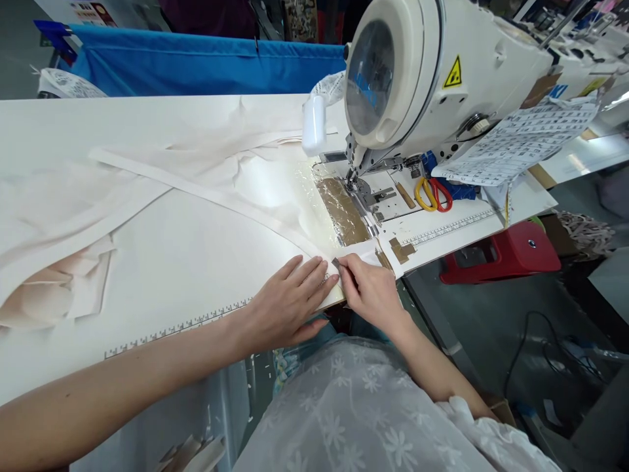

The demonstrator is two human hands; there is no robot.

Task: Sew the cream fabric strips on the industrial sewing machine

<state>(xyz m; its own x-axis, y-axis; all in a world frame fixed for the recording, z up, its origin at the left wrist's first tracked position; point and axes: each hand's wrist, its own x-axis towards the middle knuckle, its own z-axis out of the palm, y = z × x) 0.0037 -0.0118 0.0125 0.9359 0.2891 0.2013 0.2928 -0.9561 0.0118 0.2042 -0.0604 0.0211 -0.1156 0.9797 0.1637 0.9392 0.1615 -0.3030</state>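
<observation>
"Starting with the head view, the only one: where are the hands?"

"Both are at the near edge of the white table (196, 255). The left hand (299, 295) lies flat, fingers stretched out and thumb apart, its fingertips on the end of the pale cloth (216, 195). It presses rather than grips. The right hand (371, 288) is just beside it, thumb and finger pinched on a small grey piece (336, 263)."

"What is that piece?"

"Too small to tell. It may be a blade. If so, the left fingertips are the worry: they are right next to it, and one slip of the pinch could nick skin or cloth."

"And the cloth itself?"

"It runs from under the left fingers across the table, away to the left, crossing other folds. Flat fingers only press on it, so I'd judge that a tug from those folds could drag the end askew. The table edge is close too; a careless pull might let the end slip over."

"Anything near the sewing machine (462, 65)?"

"It stands beyond the right hand, the needle area apart from the fingers. The scissors (432, 195), with yellow and red handles, lie by its base. If the cloth swung that way, it could snag on them or on the metal parts."

"Is the cloth pulled tight?"

"I can't tell; the fingers hide its end."
</observation>
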